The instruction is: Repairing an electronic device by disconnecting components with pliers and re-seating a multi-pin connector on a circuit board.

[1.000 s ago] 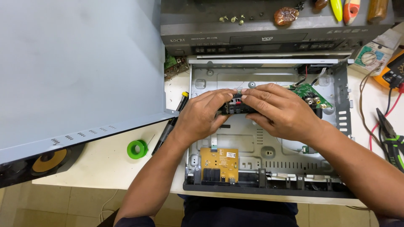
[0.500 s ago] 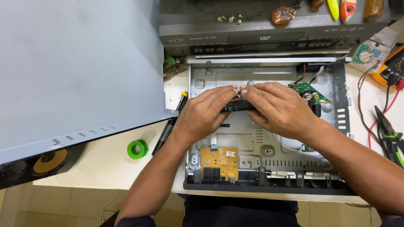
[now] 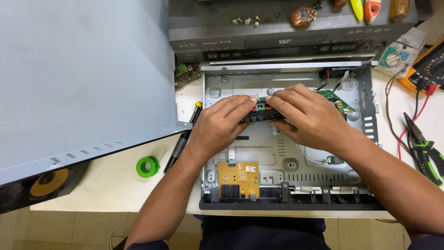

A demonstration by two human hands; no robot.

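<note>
Both hands meet over the middle of an open metal chassis [image 3: 365,115] and grip a small dark part [image 3: 258,112] between them. The left hand [image 3: 222,127] curls its fingers over the part's left end, thumb underneath; the right hand [image 3: 310,118] closes over its right end, fingertips pinching the top edge. The part hangs just above the chassis floor, near the rear wall and just left of a green board [image 3: 336,99].

The step in hand looks like seating or lifting this part inside the case, with both hands steadying it level. The next move seems to call for a careful, even motion, keeping clear of the red and black wires [image 3: 326,78] at the rear and of the green board beside it.

Much of the part is covered by fingers, so its full shape and any connectors are hard to make out; it may be a switch or socket strip, but I cannot be sure. Whether it touches the floor is hidden by the hands. An orange board [image 3: 238,172] sits at the front left of the chassis. Left of the case lie a screwdriver [image 3: 182,139] and a green tape roll [image 3: 147,166]; a large grey cover [image 3: 83,78] hides the bench there. Green pliers [image 3: 428,153] at the right are cut by the edge.
</note>
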